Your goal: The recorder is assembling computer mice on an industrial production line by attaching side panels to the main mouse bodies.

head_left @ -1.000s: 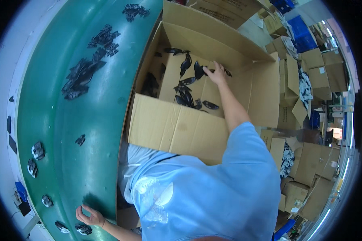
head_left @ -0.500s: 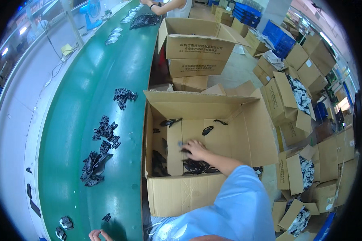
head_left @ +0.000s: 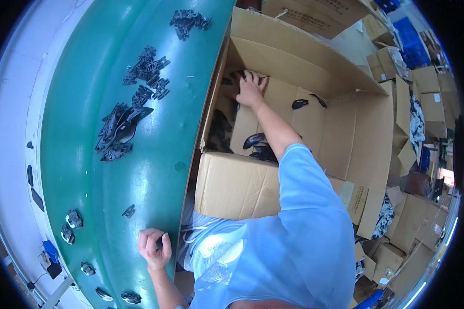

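My right hand (head_left: 251, 92) reaches into a deep cardboard box (head_left: 237, 183), near its far left corner. Its fingers bend down over a glossy black plastic part (head_left: 265, 80) and look closed on it; the fingertips are partly hidden. My left hand (head_left: 154, 246) rests over the green table's near right edge with curled fingers. A dark spot shows between thumb and fingers, too small to name. Close by lies one small black clip-like piece (head_left: 129, 211). More glossy black parts (head_left: 260, 147) lie at the box's near side, and two curved ones (head_left: 300, 104) to the right of my right hand.
Along the green table (head_left: 154, 180) lie a heap of black shells (head_left: 121, 129) and piles of small black pieces (head_left: 147, 67). Several rounded black-and-grey parts (head_left: 73, 219) sit at the near left. Another carton (head_left: 319, 18) stands beyond the box; stacked cartons (head_left: 407, 216) fill the right side.
My right hand has moved from the middle of the box to its far left corner, onto a black part. My view has shifted, and my left hand now shows fully, with its fingers curled.
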A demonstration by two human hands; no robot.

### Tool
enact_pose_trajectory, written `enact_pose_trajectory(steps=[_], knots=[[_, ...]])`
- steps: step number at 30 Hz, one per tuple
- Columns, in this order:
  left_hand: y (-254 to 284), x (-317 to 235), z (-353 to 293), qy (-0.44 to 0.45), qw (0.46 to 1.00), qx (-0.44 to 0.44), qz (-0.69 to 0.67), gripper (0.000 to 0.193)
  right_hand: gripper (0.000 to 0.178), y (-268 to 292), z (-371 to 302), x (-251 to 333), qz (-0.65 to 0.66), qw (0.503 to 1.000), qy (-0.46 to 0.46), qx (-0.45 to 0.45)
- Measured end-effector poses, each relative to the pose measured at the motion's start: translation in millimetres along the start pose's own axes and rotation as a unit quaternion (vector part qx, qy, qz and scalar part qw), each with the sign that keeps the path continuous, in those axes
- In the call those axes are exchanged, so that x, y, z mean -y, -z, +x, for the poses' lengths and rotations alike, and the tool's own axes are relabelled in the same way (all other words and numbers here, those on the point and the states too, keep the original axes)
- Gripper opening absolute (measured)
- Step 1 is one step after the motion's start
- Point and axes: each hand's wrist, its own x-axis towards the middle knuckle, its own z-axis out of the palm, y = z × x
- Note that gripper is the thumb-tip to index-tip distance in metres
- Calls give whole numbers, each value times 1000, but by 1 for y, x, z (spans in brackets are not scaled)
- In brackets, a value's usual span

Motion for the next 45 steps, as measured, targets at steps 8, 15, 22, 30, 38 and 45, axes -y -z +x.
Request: enact_pose_trajectory(steps=[8,15,22,30,38,45], knots=[[5,7,-24,52,997,-53,-34,11,39,-9,-112,17,115,932,218,265],[2,7,-23,59,997,-42,-32,11,62,5,-40,12,116,980,119,-112],[-5,11,-15,45,999,-16,-23,10,76,-20,-64,35,-136,909,282,274],[-9,9,-16,42,999,-22,14,13,76,3,-123,54,115,896,137,407],[-14,14,-21,41,997,-50,40,17,83,6,-126,47,226,829,-5,512],[3,27,-7,80,972,-157,158,32,71,2,-139,47,243,868,15,432]])
